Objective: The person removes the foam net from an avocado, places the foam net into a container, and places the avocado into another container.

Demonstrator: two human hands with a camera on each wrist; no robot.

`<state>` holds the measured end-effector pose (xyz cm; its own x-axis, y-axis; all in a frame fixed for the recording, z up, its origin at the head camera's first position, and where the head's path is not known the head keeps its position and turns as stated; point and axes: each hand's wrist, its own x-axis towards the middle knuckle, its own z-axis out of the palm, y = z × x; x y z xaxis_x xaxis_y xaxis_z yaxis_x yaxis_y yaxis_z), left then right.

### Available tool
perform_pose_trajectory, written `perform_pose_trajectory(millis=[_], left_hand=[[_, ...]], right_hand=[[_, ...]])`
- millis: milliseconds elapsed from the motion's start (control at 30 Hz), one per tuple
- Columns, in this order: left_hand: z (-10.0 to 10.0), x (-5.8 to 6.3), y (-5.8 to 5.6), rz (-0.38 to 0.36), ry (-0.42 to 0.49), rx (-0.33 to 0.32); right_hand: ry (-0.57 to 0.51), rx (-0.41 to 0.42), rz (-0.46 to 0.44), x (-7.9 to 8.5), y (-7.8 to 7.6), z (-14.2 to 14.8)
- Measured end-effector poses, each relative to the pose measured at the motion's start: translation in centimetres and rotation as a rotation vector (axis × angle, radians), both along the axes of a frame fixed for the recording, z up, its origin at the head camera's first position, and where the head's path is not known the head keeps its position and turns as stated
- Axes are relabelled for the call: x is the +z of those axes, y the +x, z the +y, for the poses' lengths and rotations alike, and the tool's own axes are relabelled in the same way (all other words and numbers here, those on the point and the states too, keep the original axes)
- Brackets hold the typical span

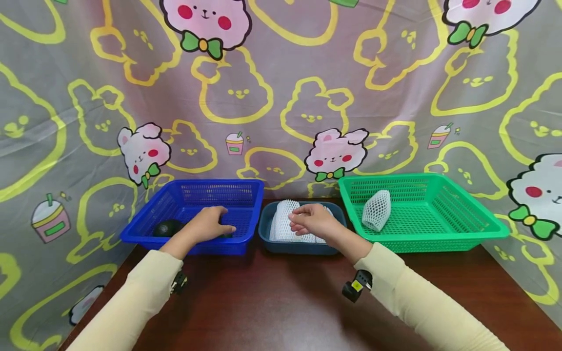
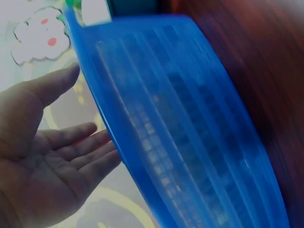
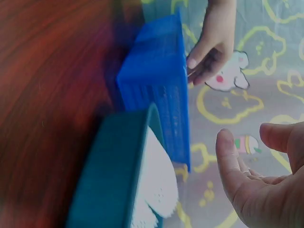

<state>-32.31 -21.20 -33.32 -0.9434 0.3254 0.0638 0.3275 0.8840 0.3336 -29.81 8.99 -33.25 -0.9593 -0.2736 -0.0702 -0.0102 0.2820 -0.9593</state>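
Observation:
My left hand (image 1: 205, 225) hovers over the blue basket (image 1: 256, 204), thumb and fingers apart with nothing between them. A dark, rounded fruit like an avocado (image 1: 168, 228) lies at the basket's left side. Part of another dark thing shows beneath the hand, mostly hidden. In the left wrist view the palm and spread fingers (image 2: 52, 161) are beside the basket's rim. Above the small dark teal bin (image 1: 298, 248) is my right hand (image 1: 317, 220), fingers loosely bent and holding nothing. White foam net sleeves (image 1: 283, 222) fill that bin, partly covered by this hand.
A green basket (image 1: 439, 241) stands to the right, with a white foam-netted item (image 1: 376, 210) at its left side. The baskets and bin stand in a row on the brown table (image 1: 281, 302), before a patterned curtain (image 1: 281, 97).

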Motion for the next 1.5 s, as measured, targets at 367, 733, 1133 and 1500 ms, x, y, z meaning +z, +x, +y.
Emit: perform_pose_trajectory(millis=[367, 733, 1133, 1500], left_hand=[[7.4, -1.5, 1.8, 0.084, 0.394, -0.07], [15.5, -3.3, 2.5, -0.089, 0.724, -0.198], [23.1, -5.0, 3.0, -0.371, 1.0, -0.181], [26.9, -6.3, 2.6, -0.6, 1.235, -0.127]], right_hand=[[0.108, -0.127, 0.129, 1.2, -0.3, 6.2], [0.282, -0.25, 0.142, 1.6, -0.8, 12.4], [0.464, -0.349, 0.084, 0.3, -2.6, 16.6], [0.524, -0.404, 0.001, -1.2, -4.2, 17.5]])
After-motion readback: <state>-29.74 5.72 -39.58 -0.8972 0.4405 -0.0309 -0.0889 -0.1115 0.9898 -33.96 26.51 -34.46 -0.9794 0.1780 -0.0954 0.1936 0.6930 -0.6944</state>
